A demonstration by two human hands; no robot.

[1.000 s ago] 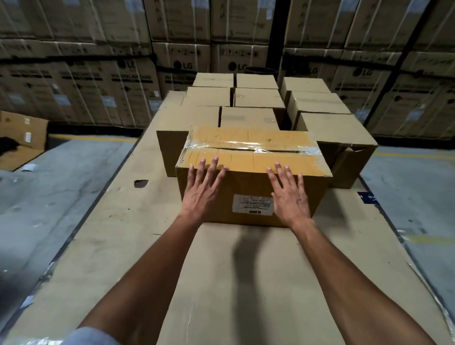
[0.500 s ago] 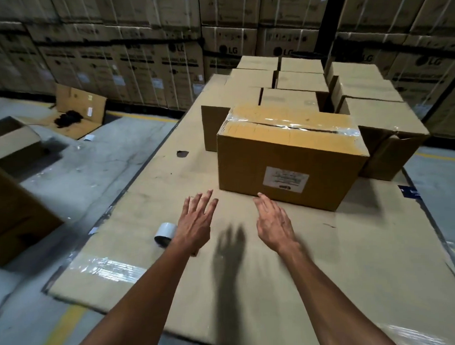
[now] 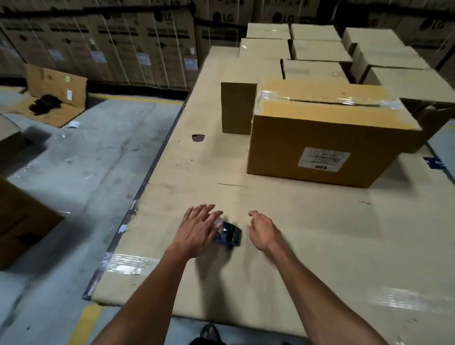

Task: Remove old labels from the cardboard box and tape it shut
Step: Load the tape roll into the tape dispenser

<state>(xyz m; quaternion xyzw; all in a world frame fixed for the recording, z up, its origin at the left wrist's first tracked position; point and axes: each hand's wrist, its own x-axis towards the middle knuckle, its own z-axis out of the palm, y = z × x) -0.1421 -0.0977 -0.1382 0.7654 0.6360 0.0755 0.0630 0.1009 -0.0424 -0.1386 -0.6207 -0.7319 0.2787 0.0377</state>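
Note:
The brown cardboard box stands on the cardboard-covered platform, to the right and well beyond my hands. A white label is stuck on its near side. Clear tape runs along its top seam. A tape roll, dark with clear tape, lies on the platform between my hands. My left hand hovers over the roll's left side with fingers spread, its fingertips at the roll. My right hand is just right of the roll, fingers loosely curled and apart, holding nothing.
Several closed boxes stand behind the labelled one. The platform's left edge drops to the concrete floor. An open box and flattened cardboard lie on the floor at left. Stacked cartons wall the back.
Both hands left the box's near side and came back and down to the tape roll. The view swung left, so the box now sits to the right.

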